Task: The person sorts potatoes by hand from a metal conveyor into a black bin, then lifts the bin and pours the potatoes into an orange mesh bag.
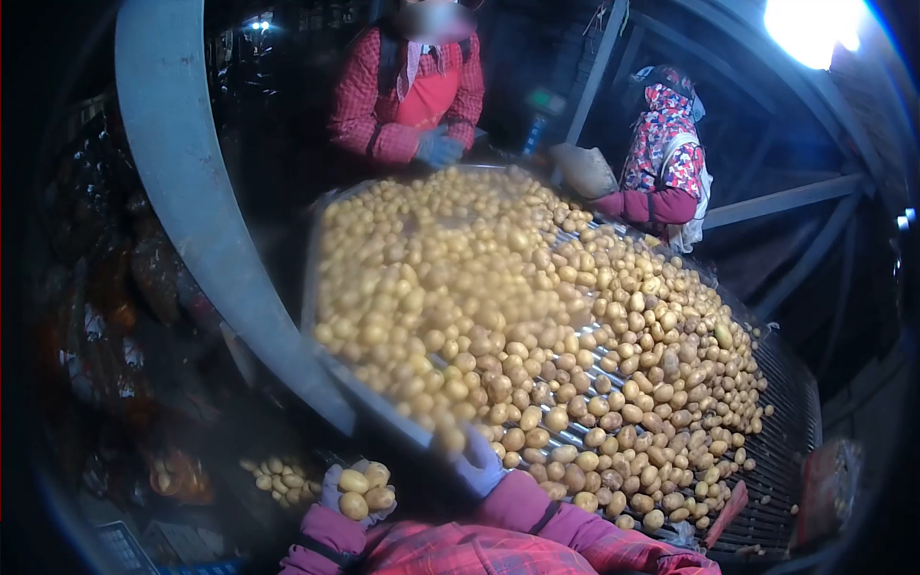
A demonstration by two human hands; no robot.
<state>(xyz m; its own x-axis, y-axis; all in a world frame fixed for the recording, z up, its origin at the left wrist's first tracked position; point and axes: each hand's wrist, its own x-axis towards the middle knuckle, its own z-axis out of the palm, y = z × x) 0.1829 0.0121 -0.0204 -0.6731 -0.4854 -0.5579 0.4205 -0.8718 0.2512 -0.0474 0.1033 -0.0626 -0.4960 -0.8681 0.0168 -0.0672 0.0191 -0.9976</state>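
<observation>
My left hand point(332, 491), in a pale glove, is low beside the metal frame and cradles several potatoes point(354, 505) against the palm. At the near edge of the sorting table my right hand point(479, 464), in a pale purple glove, closes on a single potato point(448, 441); its fingertips are partly hidden. Just beyond it a thick layer of yellow-brown potatoes point(652, 369) covers the roller bed point(788, 383). Both of my sleeves are purple-pink.
A curved metal beam point(192, 125) rises on the left. Below it lies a pile of potatoes point(281, 479) near blue crates point(125, 546). Across the table stands a person in blue gloves point(439, 149); another person point(666, 144) is at the far right. A red board point(728, 513) lies on the rollers.
</observation>
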